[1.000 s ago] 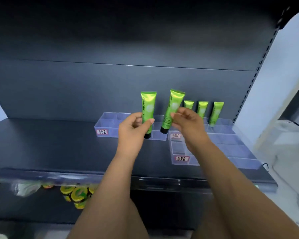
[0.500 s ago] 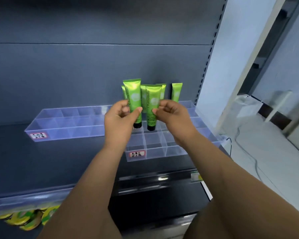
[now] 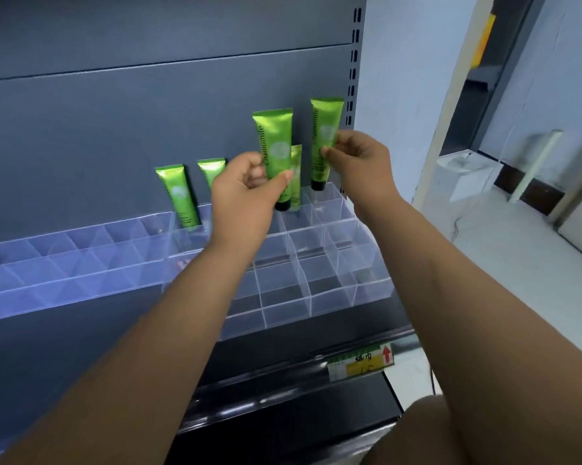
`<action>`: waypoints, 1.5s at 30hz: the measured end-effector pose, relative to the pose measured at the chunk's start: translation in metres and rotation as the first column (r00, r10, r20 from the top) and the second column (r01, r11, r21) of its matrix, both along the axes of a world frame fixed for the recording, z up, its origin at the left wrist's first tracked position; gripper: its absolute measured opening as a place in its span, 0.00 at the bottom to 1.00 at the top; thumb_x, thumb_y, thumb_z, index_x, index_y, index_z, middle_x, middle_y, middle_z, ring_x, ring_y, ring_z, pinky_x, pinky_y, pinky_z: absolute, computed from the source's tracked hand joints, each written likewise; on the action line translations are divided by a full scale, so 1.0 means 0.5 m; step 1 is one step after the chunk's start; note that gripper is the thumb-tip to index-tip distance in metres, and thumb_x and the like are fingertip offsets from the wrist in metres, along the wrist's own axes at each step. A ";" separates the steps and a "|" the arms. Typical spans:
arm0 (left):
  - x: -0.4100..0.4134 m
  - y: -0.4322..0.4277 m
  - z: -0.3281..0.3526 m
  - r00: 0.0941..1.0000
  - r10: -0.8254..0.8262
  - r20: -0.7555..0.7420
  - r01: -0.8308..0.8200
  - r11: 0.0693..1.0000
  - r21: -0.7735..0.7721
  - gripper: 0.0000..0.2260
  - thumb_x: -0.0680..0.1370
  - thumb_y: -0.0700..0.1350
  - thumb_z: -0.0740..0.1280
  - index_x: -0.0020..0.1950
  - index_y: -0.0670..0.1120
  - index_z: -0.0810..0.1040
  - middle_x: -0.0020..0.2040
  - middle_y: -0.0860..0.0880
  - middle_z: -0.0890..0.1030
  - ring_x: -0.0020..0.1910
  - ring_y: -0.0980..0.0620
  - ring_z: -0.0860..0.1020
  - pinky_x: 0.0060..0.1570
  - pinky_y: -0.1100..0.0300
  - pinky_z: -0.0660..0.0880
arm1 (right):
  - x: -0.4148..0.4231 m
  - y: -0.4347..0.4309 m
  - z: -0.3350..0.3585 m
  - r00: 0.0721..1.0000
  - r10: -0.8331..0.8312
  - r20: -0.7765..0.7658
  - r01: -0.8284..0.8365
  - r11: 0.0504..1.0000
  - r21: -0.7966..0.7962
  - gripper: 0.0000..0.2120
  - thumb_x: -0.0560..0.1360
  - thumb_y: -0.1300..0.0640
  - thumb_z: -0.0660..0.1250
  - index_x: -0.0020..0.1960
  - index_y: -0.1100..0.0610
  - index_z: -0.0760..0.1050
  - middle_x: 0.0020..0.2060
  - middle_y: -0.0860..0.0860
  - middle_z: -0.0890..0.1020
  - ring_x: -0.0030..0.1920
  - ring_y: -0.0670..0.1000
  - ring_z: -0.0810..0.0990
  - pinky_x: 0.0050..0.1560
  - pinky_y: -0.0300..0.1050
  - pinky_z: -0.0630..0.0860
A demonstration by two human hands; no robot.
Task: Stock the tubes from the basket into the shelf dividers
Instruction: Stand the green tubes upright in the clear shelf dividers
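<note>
The green tube reads "Chamomile" along its side.

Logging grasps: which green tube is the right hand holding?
The rightmost, highest tube, pinched mid-body by the right hand, black cap at the divider's back-right compartment; the left hand's tube is lower.

On dark shelf: two clear divider trays side by side, long tray left, stepped tray at right edge.

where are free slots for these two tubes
Free: front rows of the right divider tray, ahead of the standing tubes; the left divider tray; seemingly the back-right corner slot under the tube in the right hand. Crowded: back row behind the left hand.
</note>
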State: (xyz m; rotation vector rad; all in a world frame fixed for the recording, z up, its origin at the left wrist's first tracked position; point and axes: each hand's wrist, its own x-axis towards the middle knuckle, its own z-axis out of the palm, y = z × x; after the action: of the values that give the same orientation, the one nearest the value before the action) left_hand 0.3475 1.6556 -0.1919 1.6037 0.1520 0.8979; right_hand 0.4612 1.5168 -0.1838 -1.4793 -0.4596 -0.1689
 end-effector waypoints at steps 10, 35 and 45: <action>0.124 -0.017 -0.050 0.997 0.057 -0.056 -0.061 0.996 -0.062 0.10 0.73 0.41 0.79 0.48 0.45 0.79 0.37 0.54 0.73 0.40 0.52 0.73 0.44 0.52 0.76 | 0.130 0.017 -0.062 0.994 -0.107 0.014 0.105 0.935 -0.338 0.05 0.69 0.58 0.76 0.37 0.56 0.81 0.33 0.51 0.82 0.38 0.55 0.83 0.47 0.54 0.83; 0.117 -0.027 -0.077 0.993 0.005 -0.115 -0.011 0.998 -0.057 0.09 0.75 0.41 0.77 0.52 0.45 0.81 0.39 0.57 0.79 0.42 0.56 0.80 0.51 0.44 0.83 | 0.131 0.013 -0.096 0.993 -0.111 0.046 0.120 0.885 -0.451 0.08 0.71 0.61 0.76 0.49 0.54 0.84 0.44 0.49 0.87 0.47 0.48 0.85 0.55 0.48 0.81; 0.118 -0.023 -0.081 0.992 0.018 -0.121 -0.025 0.998 -0.059 0.09 0.74 0.44 0.78 0.48 0.51 0.80 0.40 0.55 0.75 0.45 0.52 0.79 0.53 0.39 0.81 | 0.129 0.010 -0.093 0.992 -0.125 -0.005 0.108 0.874 -0.473 0.09 0.71 0.59 0.76 0.52 0.57 0.85 0.44 0.51 0.87 0.47 0.49 0.85 0.54 0.48 0.81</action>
State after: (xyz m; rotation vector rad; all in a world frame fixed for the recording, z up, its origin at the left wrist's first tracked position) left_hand 0.4066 1.6441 -0.2321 1.6032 0.2788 0.8055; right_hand 0.5256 1.5217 -0.2302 -1.9917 -0.3983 -0.1295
